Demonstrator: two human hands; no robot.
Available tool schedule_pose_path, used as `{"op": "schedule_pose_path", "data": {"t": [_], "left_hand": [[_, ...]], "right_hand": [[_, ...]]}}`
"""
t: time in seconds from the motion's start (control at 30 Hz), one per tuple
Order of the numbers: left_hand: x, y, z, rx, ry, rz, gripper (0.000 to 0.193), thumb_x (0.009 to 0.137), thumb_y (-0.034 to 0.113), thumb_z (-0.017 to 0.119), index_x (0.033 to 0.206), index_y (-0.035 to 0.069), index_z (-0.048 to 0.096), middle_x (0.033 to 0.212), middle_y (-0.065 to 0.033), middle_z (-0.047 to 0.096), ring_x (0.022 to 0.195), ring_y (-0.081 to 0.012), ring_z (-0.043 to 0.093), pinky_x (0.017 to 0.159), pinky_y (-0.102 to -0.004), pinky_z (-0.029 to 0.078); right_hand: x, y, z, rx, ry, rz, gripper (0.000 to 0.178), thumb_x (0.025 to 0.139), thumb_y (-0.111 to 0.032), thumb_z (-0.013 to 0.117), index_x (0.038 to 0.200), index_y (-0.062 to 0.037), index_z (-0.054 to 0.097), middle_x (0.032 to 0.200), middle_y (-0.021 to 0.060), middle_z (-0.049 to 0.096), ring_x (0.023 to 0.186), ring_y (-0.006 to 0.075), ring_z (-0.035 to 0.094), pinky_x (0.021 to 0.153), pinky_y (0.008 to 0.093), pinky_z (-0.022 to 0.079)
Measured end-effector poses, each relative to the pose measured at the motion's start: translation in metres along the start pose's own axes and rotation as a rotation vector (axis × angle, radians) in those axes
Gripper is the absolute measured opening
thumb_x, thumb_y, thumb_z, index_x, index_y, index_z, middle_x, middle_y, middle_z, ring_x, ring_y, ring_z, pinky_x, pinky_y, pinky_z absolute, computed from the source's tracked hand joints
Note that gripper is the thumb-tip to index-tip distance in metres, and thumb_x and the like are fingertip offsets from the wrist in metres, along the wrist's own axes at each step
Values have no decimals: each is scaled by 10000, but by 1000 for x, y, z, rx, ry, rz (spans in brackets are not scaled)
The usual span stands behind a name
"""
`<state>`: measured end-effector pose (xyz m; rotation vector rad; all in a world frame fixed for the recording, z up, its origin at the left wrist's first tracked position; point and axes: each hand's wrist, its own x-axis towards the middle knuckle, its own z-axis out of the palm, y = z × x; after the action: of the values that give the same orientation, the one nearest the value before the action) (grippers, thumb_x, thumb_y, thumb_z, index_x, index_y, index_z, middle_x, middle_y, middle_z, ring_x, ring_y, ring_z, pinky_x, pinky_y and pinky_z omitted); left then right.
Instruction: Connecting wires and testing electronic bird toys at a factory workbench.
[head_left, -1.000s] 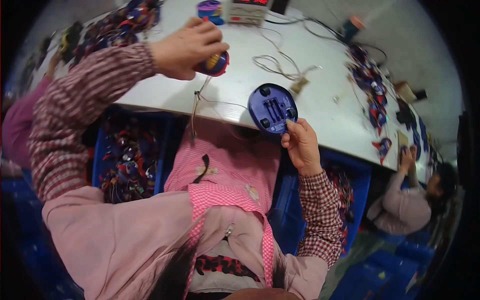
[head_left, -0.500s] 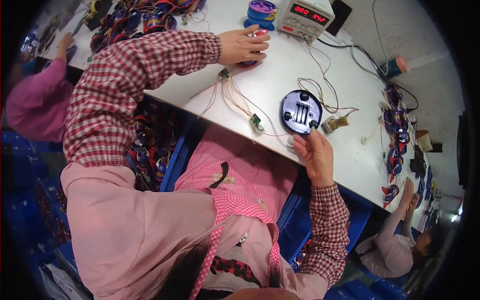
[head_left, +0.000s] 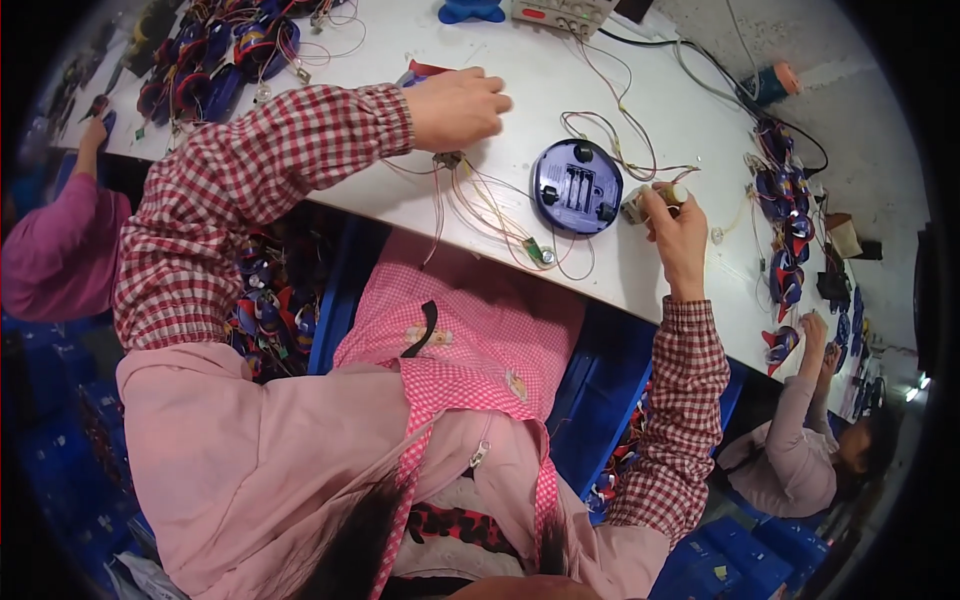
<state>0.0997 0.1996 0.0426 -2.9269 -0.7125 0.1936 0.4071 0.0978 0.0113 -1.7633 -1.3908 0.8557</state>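
My left hand [head_left: 458, 110] is over the left part of the white table, palm down, fingers somewhat apart. A red and blue-purple part [head_left: 425, 72] lies just beyond it, half hidden by the hand. Below it rests a small circuit board [head_left: 450, 160]; thin wires run from it to a green board [head_left: 538, 250] near the table edge. My right hand [head_left: 680, 235] pinches a short cylindrical piece [head_left: 677, 194], yellowish at its end, with wires close by. Between the hands sits a round purple base [head_left: 579, 188], its slotted underside and dark wheels facing up.
A power supply [head_left: 562, 12] stands at the far edge beside a blue stand [head_left: 470, 10]. Heaped wired parts [head_left: 215, 60] lie far left, more [head_left: 785, 230] along the right. Co-workers sit at left [head_left: 65, 240] and right [head_left: 790, 450]. Blue bins [head_left: 590, 430] are beneath the table.
My right hand has left the round base's rim and closed on the cylindrical piece. My left hand has come off the red and blue-purple part. The whole view has shifted.
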Motion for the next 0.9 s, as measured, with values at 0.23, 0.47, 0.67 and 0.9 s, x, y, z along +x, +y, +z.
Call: {"op": "schedule_pose_path", "data": {"t": [0.23, 0.47, 0.67, 0.9], "left_hand": [[24, 24, 15, -498, 477, -213, 243, 843, 165, 565, 1041, 25, 545, 851, -136, 599, 800, -306, 587, 723, -394, 474], [67, 40, 42, -710, 164, -363, 316, 841, 243, 558, 1037, 6, 485, 766, -229, 627, 744, -387, 624, 663, -460, 486], [67, 42, 45, -746, 275, -342, 224, 805, 128, 506, 989, 1, 493, 735, -238, 614, 729, -402, 614, 672, -475, 484], [67, 43, 39, -761, 196, -381, 260, 790, 108, 519, 1019, -14, 534, 854, -242, 626, 819, -385, 619, 731, -448, 490]], "right_hand": [[-8, -39, 19, 334, 2, -260, 187, 863, -113, 632, 999, 1, 571, 830, 42, 615, 638, 67, 545, 539, 191, 448], [-8, -27, 58, 62, -15, -512, 206, 813, -65, 676, 979, -3, 572, 886, 65, 595, 709, 126, 592, 597, 238, 492], [-17, -35, 63, -280, 66, -742, 197, 807, -40, 677, 962, 10, 566, 890, 76, 582, 747, 123, 581, 620, 244, 484], [-13, -41, 63, -248, -14, -574, 153, 811, -61, 665, 920, -1, 575, 808, 76, 601, 683, 122, 566, 597, 241, 467]]}}
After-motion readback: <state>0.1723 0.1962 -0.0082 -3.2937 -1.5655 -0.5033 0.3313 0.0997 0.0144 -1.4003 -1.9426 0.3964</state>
